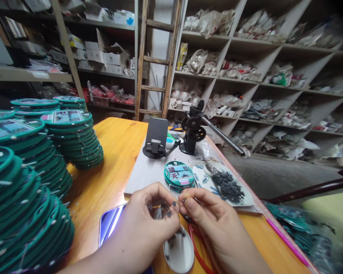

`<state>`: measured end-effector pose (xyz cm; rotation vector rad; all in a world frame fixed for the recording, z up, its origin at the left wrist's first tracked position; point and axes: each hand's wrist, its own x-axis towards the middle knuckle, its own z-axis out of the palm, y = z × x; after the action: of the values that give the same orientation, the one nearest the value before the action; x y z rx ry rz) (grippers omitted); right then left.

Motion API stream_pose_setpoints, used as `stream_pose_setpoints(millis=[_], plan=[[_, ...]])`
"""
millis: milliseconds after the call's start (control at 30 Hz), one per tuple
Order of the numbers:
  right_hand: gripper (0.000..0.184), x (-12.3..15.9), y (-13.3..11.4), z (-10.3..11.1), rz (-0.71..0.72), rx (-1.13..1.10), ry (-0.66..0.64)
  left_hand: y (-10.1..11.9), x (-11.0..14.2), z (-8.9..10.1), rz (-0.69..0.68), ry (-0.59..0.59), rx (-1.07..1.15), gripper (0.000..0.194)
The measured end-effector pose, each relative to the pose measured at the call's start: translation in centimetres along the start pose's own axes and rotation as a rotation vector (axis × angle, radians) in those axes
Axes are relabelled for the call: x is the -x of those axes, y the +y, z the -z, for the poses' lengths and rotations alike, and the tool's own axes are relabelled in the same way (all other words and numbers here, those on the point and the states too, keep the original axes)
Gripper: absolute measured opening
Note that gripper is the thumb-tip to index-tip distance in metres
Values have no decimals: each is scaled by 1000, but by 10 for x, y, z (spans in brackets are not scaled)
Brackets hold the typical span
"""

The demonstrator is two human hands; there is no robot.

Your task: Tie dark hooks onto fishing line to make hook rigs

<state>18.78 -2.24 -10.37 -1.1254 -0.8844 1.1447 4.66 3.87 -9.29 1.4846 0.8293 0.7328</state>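
Observation:
My left hand point(151, 217) is closed around a small bunch of thin wire-like pieces point(160, 211) with dark grey tips. The fingertips of my right hand point(211, 217) pinch a small dark piece point(184, 200) close to the left fingertips. Below the hands is a white oval dish point(181, 253) with a few dark bits in it. A curved red handle point(195, 243) shows beside my right hand; whether it is held or lying there I cannot tell. Just beyond the hands lies a short stack of green round line winders point(179, 175).
Tall stacks of green winders point(71, 140) fill the left. A white tray point(247, 199) carries a heap of dark pieces point(228, 186). A black geared device point(194, 129), a phone stand point(157, 137), a phone point(110, 222), a ladder point(155, 61) and loaded shelves point(245, 42) are also around.

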Motion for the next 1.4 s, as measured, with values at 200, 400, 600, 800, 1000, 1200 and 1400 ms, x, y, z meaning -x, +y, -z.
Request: stream_pose_setpoints(millis=[200, 400, 600, 800, 1000, 1200, 1400], plan=[[17, -1, 1, 0, 23, 10, -12, 0, -1, 0, -3, -4, -3, 8], [17, -1, 1, -1, 31, 16, -20, 1, 1, -1, -9, 3, -36, 7], [16, 1, -3, -1, 36, 54, -15, -1, 2, 0, -18, 5, -33, 6], [12, 4, -6, -3, 58, 137, 36, -4, 1, -1, 9, 3, -47, 7], [10, 2, -8, 1, 89, 210, -25, -3, 1, -1, 5, -22, -58, 8], [10, 2, -9, -3, 74, 180, -2, -2, 2, -1, 34, -28, -58, 7], [12, 4, -6, -8, 68, 95, 37, -2, 2, -1, 32, -36, -42, 7]])
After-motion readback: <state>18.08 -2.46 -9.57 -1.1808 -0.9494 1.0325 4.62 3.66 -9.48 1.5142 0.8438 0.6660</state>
